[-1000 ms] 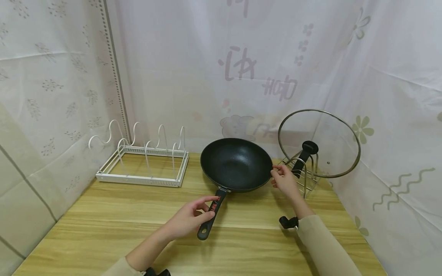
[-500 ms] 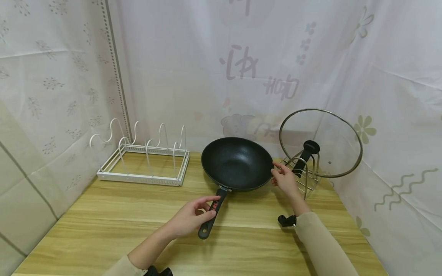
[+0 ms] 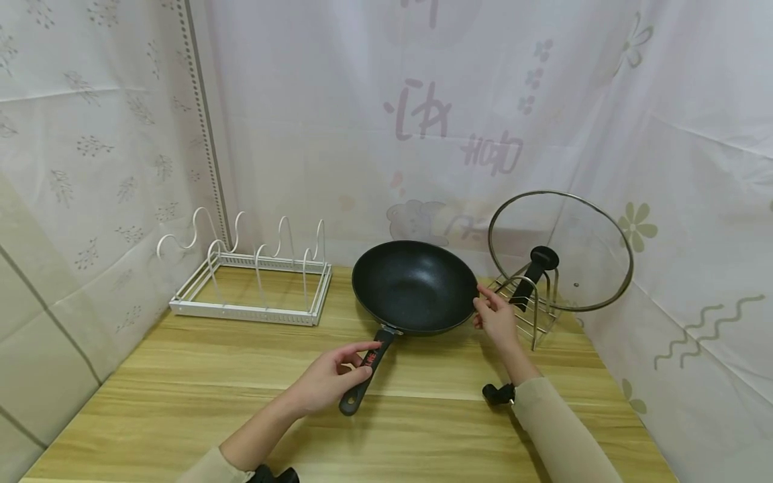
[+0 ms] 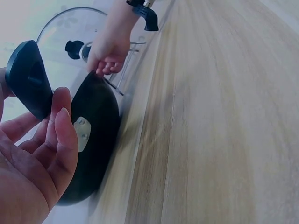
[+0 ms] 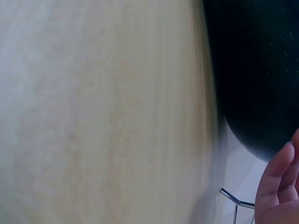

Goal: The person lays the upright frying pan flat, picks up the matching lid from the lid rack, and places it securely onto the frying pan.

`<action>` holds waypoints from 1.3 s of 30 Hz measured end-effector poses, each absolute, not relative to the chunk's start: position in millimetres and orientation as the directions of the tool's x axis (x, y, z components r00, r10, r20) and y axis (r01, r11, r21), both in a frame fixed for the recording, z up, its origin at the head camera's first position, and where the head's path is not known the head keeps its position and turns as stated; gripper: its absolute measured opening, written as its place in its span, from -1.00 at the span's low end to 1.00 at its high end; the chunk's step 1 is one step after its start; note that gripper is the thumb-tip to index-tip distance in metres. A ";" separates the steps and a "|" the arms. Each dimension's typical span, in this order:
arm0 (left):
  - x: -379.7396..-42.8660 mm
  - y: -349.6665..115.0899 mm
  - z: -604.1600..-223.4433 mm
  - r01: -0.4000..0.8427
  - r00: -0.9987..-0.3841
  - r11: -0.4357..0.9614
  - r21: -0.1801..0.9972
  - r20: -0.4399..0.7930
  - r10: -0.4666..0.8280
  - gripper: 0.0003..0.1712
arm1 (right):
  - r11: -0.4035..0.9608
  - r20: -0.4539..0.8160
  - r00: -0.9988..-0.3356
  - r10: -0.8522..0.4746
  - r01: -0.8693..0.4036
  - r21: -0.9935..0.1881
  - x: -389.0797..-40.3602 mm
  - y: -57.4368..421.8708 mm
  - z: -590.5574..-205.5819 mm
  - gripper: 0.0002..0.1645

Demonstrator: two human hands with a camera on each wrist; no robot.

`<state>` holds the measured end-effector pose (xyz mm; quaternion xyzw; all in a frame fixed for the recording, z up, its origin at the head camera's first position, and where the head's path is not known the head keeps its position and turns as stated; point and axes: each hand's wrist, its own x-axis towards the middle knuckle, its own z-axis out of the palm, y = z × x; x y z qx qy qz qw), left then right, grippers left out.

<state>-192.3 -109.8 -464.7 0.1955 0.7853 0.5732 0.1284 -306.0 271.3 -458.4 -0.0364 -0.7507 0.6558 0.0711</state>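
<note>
A black wok stands on the wooden table, its long black handle pointing toward the front. My left hand pinches that handle with its thumb on one side and fingers on the other. In the left wrist view, the handle's end sits between the fingers and a partly hidden thumb. My right hand holds the wok's right rim by thumb and fingertips. Close behind the right hand, a glass lid with a black knob leans upright in a small metal wire rack.
At the back left stands a white pan rack with curved wire dividers. Printed curtains hang behind and on both sides of the wooden table. A black wrist camera mount juts from the right wrist.
The wok's handle has swung slightly to the left, and the left hand has gone with it. The right hand stays at the rim. Rack and lid have not moved.
</note>
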 end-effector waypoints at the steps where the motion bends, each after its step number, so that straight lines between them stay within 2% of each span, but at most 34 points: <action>1: -192.3 -110.2 -464.6 0.162 -0.891 0.266 0.950 0.025 0.453 -0.42 | 0.131 0.061 -0.986 0.155 -0.041 -0.991 -307.5 271.6 -461.5 -0.37; 8: -192.2 -114.5 -464.1 0.160 -0.900 0.275 0.948 0.025 0.436 -0.43 | 0.148 0.095 -0.975 0.201 -0.065 -0.987 -313.6 272.4 -480.8 -0.38; 23: -196.1 -126.6 -461.5 0.103 -0.901 0.259 0.960 -0.020 0.433 -0.45 | 0.114 0.043 -0.979 0.199 -0.020 -0.993 -307.3 270.2 -479.2 -0.35; 39: -202.9 -138.4 -461.6 0.071 -0.899 0.235 0.969 -0.040 0.435 -0.45 | 0.134 0.109 -0.965 0.238 -0.079 -0.988 -297.7 264.3 -486.8 -0.39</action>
